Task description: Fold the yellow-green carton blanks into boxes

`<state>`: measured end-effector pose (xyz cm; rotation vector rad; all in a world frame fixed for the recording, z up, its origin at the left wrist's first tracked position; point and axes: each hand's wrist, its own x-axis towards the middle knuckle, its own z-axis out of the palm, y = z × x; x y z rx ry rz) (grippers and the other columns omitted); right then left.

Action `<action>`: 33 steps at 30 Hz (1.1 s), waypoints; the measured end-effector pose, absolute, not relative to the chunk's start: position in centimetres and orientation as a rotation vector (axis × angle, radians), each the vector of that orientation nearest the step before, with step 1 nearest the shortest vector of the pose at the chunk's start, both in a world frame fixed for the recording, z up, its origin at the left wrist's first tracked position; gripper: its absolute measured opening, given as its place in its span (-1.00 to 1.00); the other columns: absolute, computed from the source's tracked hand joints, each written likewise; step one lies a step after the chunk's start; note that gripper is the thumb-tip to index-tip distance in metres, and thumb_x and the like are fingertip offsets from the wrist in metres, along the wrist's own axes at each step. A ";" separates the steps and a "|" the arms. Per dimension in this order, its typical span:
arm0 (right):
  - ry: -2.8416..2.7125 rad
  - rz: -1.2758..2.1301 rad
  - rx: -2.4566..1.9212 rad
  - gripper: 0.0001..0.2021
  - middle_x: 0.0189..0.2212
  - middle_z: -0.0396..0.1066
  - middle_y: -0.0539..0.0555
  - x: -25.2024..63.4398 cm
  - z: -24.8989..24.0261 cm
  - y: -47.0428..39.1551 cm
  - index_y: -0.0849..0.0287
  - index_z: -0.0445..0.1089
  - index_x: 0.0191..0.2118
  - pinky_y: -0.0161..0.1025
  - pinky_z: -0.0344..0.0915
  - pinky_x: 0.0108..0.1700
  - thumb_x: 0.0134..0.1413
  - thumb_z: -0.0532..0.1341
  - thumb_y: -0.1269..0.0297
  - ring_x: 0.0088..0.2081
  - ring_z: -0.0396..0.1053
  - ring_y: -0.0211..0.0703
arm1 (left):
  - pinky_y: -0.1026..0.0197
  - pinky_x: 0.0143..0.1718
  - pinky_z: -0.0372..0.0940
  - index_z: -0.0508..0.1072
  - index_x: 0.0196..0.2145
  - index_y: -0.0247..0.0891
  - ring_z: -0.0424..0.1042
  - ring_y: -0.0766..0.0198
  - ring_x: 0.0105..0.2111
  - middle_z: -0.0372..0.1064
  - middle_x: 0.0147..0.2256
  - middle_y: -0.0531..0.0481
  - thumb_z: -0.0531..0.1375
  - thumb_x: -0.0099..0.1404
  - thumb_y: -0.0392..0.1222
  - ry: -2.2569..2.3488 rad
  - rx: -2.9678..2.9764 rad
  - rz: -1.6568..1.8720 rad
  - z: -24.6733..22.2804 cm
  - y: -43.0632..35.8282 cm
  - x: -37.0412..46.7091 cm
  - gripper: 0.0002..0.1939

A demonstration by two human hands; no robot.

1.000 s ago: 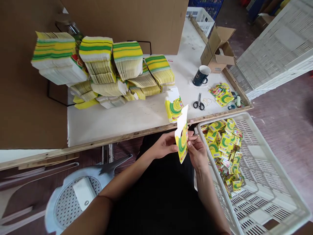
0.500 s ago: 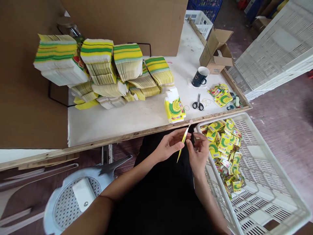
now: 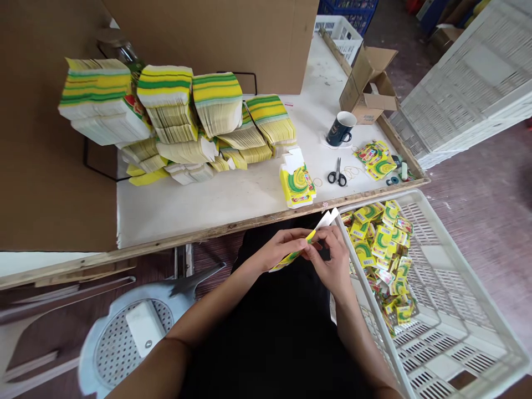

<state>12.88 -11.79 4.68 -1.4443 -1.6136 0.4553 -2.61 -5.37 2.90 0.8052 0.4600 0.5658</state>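
a yellow carton (image 3: pixel 311 236) is pinched in the fingers of the left hand (image 3: pixel 277 250) and right hand (image 3: pixel 334 260) just off the tabletop (image 3: pixel 199 208), white flaps (image 3: pixel 326 219) unclosed — seemingly finished packs (image 3: pixel 383 241) are heaped in a crate (image 3: pixel 439 259), flat stacks (image 3: pixel 218 111) left untouched.

Held carton (image 3: pixel 325 220) before table (image 3: pixel 187 205); crate (image 3: pixel 438 257) right; mug (image 3: pixel 338 134) behind scissors (image 3: pixel 338 172).

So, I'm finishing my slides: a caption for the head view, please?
Left hand and right hand hold a yellow carton beside a white crate of yellow packs.
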 end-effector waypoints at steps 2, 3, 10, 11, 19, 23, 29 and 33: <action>-1.639 0.503 -1.462 -0.89 -0.28 0.31 0.07 13.1 4.7 -11.8 0.10 0.39 -0.29 -0.17 0.38 -0.27 0.29 0.24 0.25 -0.24 0.35 -0.10 | 0.23 -0.21 0.36 0.60 -0.05 -0.37 0.53 0.22 -0.28 0.58 -0.17 -0.22 0.42 0.14 0.15 0.503 0.815 0.580 2.9 -5.4 -2.6 -0.41; -1.650 0.516 -1.464 -0.90 -0.25 0.31 0.09 13.2 4.6 -11.9 0.11 0.42 -0.25 -0.16 0.39 -0.24 0.30 0.23 0.23 -0.21 0.36 -0.09 | 0.24 -0.23 0.35 0.59 -0.05 -0.37 0.52 0.24 -0.30 0.58 -0.18 -0.21 0.42 0.14 0.15 0.520 0.820 0.591 2.8 -5.4 -2.6 -0.42; -1.251 0.574 -1.529 -0.40 0.15 0.33 0.26 13.2 1.9 -12.2 0.09 0.22 0.29 -0.06 0.42 -0.14 0.22 0.28 0.00 -0.10 0.40 -0.02 | 0.22 -0.21 0.39 0.50 0.04 -0.34 0.53 0.21 -0.28 0.58 -0.17 -0.19 0.31 0.24 0.26 0.604 0.973 0.695 2.4 -5.2 -2.2 -0.36; -1.211 0.706 -1.512 -0.47 0.06 0.42 0.24 12.9 1.5 -12.2 0.11 0.27 0.24 -0.08 0.43 -0.16 0.25 0.25 0.00 -0.15 0.43 -0.04 | 0.21 -0.19 0.39 0.49 0.05 -0.35 0.53 0.18 -0.25 0.57 -0.14 -0.20 0.28 0.26 0.27 0.655 1.034 0.744 2.4 -5.3 -2.1 -0.35; -1.024 0.674 -1.598 -0.69 -0.46 0.41 0.02 12.3 1.1 -11.8 0.17 0.44 -0.34 -0.23 0.31 -0.35 0.21 0.28 0.00 -0.42 0.31 -0.19 | 0.16 -0.15 0.43 0.45 0.09 -0.32 0.53 0.16 -0.22 0.55 -0.09 -0.18 0.11 0.44 0.14 0.902 1.443 0.852 1.7 -6.0 -1.5 -0.50; -1.019 0.650 -1.541 -0.72 -0.34 0.45 0.04 13.0 1.1 -11.6 0.14 0.45 -0.11 -0.22 0.34 -0.28 0.25 0.27 0.03 -0.36 0.36 -0.17 | 0.15 -0.16 0.47 0.21 0.30 -0.22 0.55 0.18 -0.22 0.50 -0.06 -0.17 0.22 0.40 0.02 0.849 1.447 0.872 1.5 -5.6 -2.0 -0.39; -1.079 0.771 -1.372 -0.44 -0.13 0.47 0.08 14.3 1.3 -12.1 -0.04 0.19 0.30 -0.23 0.42 -0.25 0.24 0.30 0.12 -0.31 0.45 -0.18 | 0.13 -0.15 0.49 0.08 0.42 -0.04 0.51 0.09 -0.05 0.35 0.19 -0.24 0.17 0.44 -0.02 0.618 1.521 0.704 2.0 -4.5 -3.1 -0.33; -1.064 0.881 -1.328 -0.51 0.00 0.46 0.14 14.9 1.9 -12.3 0.00 0.30 0.24 -0.19 0.44 -0.16 0.23 0.31 0.09 -0.18 0.48 -0.12 | 0.16 -0.19 0.46 0.03 0.44 -0.06 0.51 0.12 -0.13 0.46 0.00 -0.19 0.21 0.41 0.01 0.580 1.427 0.620 2.1 -4.4 -3.4 -0.26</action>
